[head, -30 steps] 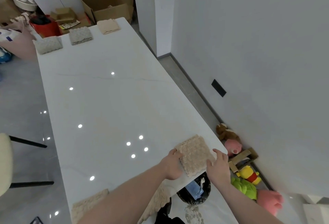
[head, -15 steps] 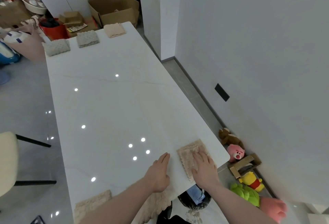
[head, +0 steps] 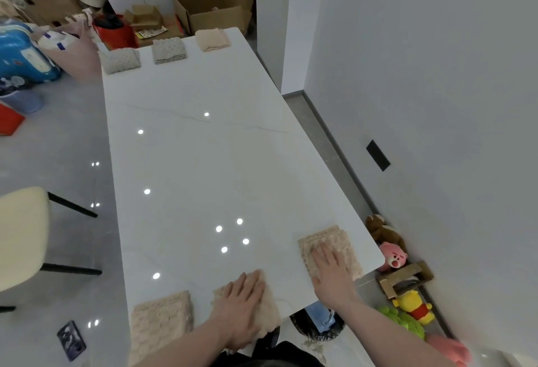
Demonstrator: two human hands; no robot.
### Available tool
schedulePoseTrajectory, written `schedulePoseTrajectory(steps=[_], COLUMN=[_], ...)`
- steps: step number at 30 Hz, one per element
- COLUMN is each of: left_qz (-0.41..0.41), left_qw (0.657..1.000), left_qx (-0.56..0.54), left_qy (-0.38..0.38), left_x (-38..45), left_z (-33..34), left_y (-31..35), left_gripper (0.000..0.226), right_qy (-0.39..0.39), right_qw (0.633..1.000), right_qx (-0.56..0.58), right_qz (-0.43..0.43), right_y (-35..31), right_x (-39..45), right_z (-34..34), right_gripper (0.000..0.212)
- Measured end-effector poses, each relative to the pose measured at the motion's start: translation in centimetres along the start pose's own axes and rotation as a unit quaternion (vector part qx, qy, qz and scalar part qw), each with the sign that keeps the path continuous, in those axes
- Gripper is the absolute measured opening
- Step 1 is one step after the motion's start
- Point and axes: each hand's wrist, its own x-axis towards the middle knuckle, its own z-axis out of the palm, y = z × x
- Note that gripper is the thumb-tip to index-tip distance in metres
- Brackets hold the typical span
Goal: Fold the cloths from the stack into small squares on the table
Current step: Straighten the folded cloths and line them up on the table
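1. Pressing flat on a folded beige cloth (head: 330,247), the right hand (head: 330,272) lies with its fingers straight and spread; this cloth sits at the near right corner of the white table (head: 203,162), close to the edge.
2. The left hand (head: 243,305) rests palm down, fingers straight and together, on a rumpled beige cloth (head: 267,311) at the near edge of the table, part of which hangs over that edge.
3. Just left of it lies another beige cloth (head: 161,318), flat on the near left part of the tabletop and apart from both hands.
4. Along the far end of the table three folded squares stand in a row: a grey cloth (head: 120,60) on the left, a second grey cloth (head: 169,51) in the middle and a peach cloth (head: 212,40) on the right.
5. Beyond the far end are an open cardboard box (head: 212,5) and a red bag (head: 115,31).
6. On the floor to the right, by the wall, lie soft toys (head: 391,254); a pale chair (head: 23,235) stands to the left of the table.
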Motion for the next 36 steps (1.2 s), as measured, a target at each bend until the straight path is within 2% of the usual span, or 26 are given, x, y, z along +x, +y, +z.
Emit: schedulePoseTrajectory(steps=[9, 11, 15, 18, 22, 28, 34, 36], left_qz=[-0.023, -0.029, -0.043, -0.049, -0.053, -0.044, -0.03, -0.017], left_qw=[1.0, 0.999, 0.998, 0.995, 0.987, 0.971, 0.958, 0.957], left_qx=[0.003, -0.016, -0.035, -0.052, -0.073, -0.134, -0.172, -0.168], left_qy=[0.0, 0.003, 0.02, 0.07, 0.132, 0.192, 0.226, 0.237], left_x=[1.2, 1.2, 1.4, 1.9, 3.1, 5.4, 4.3, 2.7], left_z=[0.0, -0.1, 0.2, -0.2, -1.0, -1.5, -0.5, -0.1], left_y=[1.0, 0.9, 0.8, 0.8, 0.5, 0.6, 0.7, 0.8], left_gripper=[0.082, 0.08, 0.079, 0.082, 0.053, 0.041, 0.054, 0.055], right_qy=[-0.001, -0.022, -0.068, -0.084, -0.089, -0.058, -0.059, -0.062], right_qw=[0.995, 0.994, 0.99, 0.986, 0.985, 0.992, 0.984, 0.983], right_qx=[-0.06, -0.076, -0.107, -0.121, -0.127, -0.085, -0.147, -0.149], right_qz=[-0.078, -0.07, -0.069, -0.073, -0.069, -0.07, -0.079, -0.083], right_y=[0.0, -0.2, -1.0, -0.6, 0.1, -2.0, -1.8, -0.7], right_x=[-0.7, -0.7, -0.7, -0.3, -0.3, -0.3, -1.1, -1.4], right_z=[-1.2, -1.6, -2.2, -3.1, -3.8, -3.4, -2.6, -3.0], right_gripper=[0.071, 0.072, 0.087, 0.09, 0.087, 0.07, 0.089, 0.088])
